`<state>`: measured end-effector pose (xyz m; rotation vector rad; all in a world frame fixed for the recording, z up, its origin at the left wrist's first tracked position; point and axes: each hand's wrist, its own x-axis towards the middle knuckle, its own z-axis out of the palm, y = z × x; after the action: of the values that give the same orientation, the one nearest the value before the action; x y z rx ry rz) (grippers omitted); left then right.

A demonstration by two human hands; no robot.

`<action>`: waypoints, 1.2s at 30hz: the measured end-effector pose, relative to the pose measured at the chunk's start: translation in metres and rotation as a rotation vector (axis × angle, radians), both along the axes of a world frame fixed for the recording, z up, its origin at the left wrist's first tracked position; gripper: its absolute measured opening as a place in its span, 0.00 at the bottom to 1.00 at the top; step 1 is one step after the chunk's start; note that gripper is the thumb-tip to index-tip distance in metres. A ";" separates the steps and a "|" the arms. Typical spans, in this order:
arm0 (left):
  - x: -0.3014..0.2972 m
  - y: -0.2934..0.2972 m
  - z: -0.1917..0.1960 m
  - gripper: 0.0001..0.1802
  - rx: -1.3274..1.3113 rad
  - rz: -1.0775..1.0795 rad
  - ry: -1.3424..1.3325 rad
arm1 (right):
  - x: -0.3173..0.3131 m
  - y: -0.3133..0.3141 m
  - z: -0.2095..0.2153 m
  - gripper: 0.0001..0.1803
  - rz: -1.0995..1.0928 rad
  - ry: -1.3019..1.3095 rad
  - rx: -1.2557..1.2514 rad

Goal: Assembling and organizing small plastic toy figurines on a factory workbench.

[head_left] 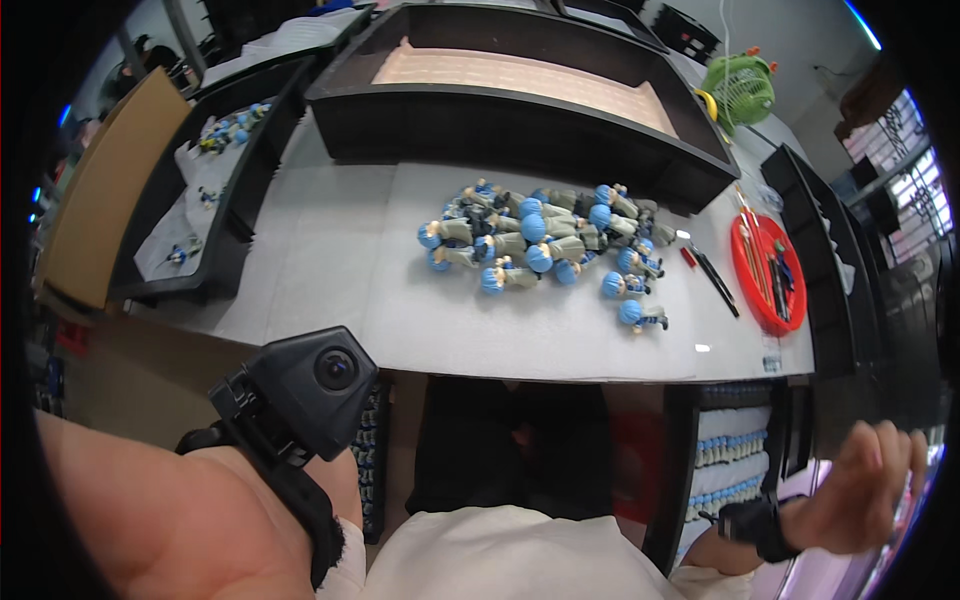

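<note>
My left hand (170, 505) is raised very close at the lower left, with a strapped black wrist camera (315, 390) beside it. Its fingers lie outside the picture, so I cannot tell whether it holds anything. At the lower right my right hand (865, 490) is lifted off to the side, fingers up and loosely stretched, nothing in it. A black band (755, 530) circles that wrist. Neither hand touches the pile of small figurines (535, 225) with blue caps and grey-beige bodies on the white table (330, 260).
Behind the pile stands a large black tray (500, 125); another black tray (215, 265) at left contains some figurines. A red basket (740, 265) with brushes and pens sits right, beside a black pen (712, 280). Below, a rack (680, 470) bears rows of figurines. A green fan (740, 90) stands behind.
</note>
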<state>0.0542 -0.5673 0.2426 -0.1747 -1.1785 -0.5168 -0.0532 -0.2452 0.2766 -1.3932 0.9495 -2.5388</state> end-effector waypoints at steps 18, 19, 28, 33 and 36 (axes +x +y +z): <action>-0.058 0.105 -0.097 0.07 0.661 -0.981 -1.106 | -0.092 -0.019 -0.135 0.20 -0.723 0.428 1.192; -0.063 0.120 -0.109 0.09 0.769 -1.127 -1.134 | -0.103 -0.019 -0.137 0.21 -0.627 0.427 1.209; -0.120 0.158 -0.147 0.18 0.814 -0.936 -1.234 | -0.100 0.005 -0.171 0.16 -0.124 -0.236 1.076; -0.129 0.174 -0.133 0.18 0.957 -1.414 -1.261 | -0.062 0.030 -0.165 0.16 0.171 -0.843 0.692; -0.124 0.180 -0.133 0.16 0.976 -1.437 -1.261 | -0.049 0.034 -0.172 0.15 0.138 -0.927 0.602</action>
<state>-0.0700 -0.3869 0.1101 0.2554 -1.6750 -2.6744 -0.1019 -0.2117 0.1051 -0.0738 1.1627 -2.0995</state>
